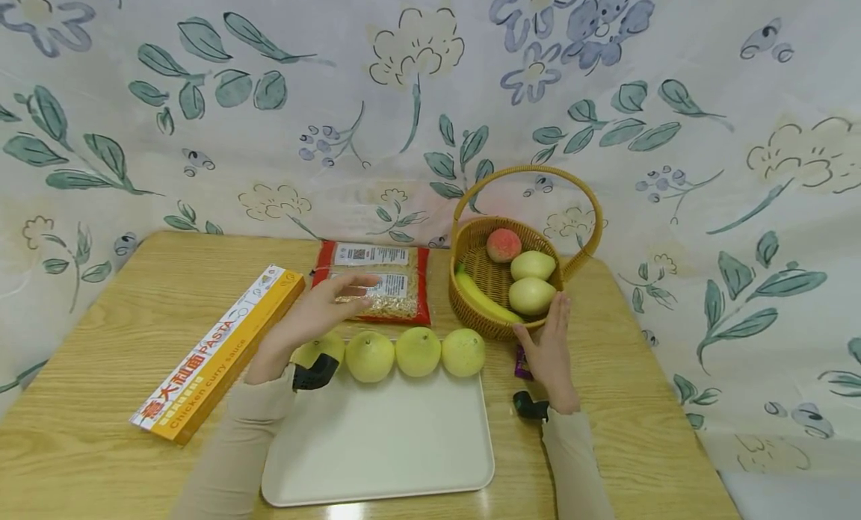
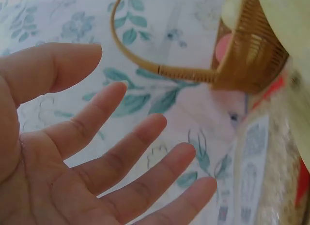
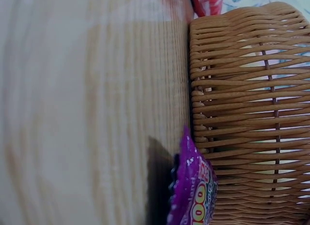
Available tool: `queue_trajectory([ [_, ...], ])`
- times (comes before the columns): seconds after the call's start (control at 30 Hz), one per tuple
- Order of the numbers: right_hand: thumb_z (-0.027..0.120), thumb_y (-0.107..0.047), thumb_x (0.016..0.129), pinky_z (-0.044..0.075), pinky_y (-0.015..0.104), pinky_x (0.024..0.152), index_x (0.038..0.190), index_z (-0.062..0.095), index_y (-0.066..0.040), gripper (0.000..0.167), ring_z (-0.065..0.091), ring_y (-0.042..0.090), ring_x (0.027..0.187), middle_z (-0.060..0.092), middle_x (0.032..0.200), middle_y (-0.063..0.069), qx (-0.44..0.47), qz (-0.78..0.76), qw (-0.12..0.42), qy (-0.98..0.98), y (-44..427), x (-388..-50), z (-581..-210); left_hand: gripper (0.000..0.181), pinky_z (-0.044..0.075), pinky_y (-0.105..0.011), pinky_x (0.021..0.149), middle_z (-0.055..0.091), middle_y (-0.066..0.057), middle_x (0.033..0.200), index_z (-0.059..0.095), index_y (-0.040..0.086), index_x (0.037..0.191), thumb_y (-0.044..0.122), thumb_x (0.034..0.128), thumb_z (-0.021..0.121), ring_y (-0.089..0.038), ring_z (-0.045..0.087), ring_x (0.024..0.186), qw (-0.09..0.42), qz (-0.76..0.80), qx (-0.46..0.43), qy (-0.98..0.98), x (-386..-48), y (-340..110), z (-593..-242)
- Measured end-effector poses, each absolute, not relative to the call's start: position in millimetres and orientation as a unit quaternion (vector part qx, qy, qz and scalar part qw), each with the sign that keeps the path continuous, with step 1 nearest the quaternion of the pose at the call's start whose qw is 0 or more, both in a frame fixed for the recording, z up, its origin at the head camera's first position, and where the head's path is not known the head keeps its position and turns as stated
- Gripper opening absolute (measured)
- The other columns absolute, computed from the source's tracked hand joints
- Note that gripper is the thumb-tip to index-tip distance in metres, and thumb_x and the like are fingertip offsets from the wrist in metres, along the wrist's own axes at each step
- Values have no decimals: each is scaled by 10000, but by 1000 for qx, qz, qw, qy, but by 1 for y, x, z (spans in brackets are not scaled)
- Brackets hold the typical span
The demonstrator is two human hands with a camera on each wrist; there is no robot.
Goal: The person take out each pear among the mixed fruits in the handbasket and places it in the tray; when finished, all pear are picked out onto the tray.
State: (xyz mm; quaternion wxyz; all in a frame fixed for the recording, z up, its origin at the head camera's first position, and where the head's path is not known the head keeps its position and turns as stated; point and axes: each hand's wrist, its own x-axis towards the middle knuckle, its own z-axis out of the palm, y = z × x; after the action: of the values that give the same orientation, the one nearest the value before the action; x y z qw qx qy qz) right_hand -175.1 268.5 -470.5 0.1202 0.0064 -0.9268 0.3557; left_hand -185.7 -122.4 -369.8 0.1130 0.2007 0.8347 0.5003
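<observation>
My left hand [image 1: 319, 314], fingers spread and holding nothing, hovers above the left end of a row of several round yellow-green fruits [image 1: 418, 352]. Those fruits line the far edge of a white tray [image 1: 377, 445]. My right hand [image 1: 553, 352] lies with straight fingers against the near right side of a wicker basket [image 1: 471, 311]; whether it bears on the rim I cannot tell. Inside the basket are a peach [image 1: 504, 245], a banana [image 1: 486, 297] and two pale green fruits [image 1: 532, 296]. A small purple packet [image 3: 196, 191] leans by the basket's wall, near that hand.
An orange and white pasta box [image 1: 218, 356] lies slanted at the left of the wooden table [image 1: 632, 430]. Behind the fruit row is a red-edged clear bag [image 1: 420, 281] of dry food. The basket's tall handle [image 1: 525, 169] arches up before the flowered cloth [image 1: 377, 131].
</observation>
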Motion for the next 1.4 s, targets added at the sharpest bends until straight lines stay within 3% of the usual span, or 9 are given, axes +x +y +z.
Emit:
queue_trajectory([
  [0.5, 553, -382, 973, 88, 624, 1165, 1537, -121, -39, 944, -139, 394, 1485, -157, 1604, 212, 13, 362, 119, -925, 264, -173, -471, 347, 460, -424, 1012, 585, -127, 1319, 560, 98, 1316, 207, 986, 556, -282, 544, 1228, 151, 492, 285, 808, -246, -4, -348],
  [0.83, 551, -375, 976, 98, 622, 1165, 1538, -134, -56, 942, -162, 351, 1489, -175, 1607, 182, 9, 360, 116, -926, 267, -176, -470, 323, 478, -394, 988, 595, -119, 1308, 570, 123, 1295, 196, 980, 562, -255, 591, 1172, 165, 502, 275, 803, -262, 38, -348],
  [1.4, 546, -400, 974, 115, 627, 1162, 1541, -111, -46, 938, -145, 355, 1492, -138, 1609, 214, 4, 356, 117, -927, 269, -175, -470, 392, 450, -412, 1033, 557, -139, 1375, 549, 97, 1353, 191, 973, 553, -257, 523, 1273, 176, 467, 283, 819, -277, 89, -363],
])
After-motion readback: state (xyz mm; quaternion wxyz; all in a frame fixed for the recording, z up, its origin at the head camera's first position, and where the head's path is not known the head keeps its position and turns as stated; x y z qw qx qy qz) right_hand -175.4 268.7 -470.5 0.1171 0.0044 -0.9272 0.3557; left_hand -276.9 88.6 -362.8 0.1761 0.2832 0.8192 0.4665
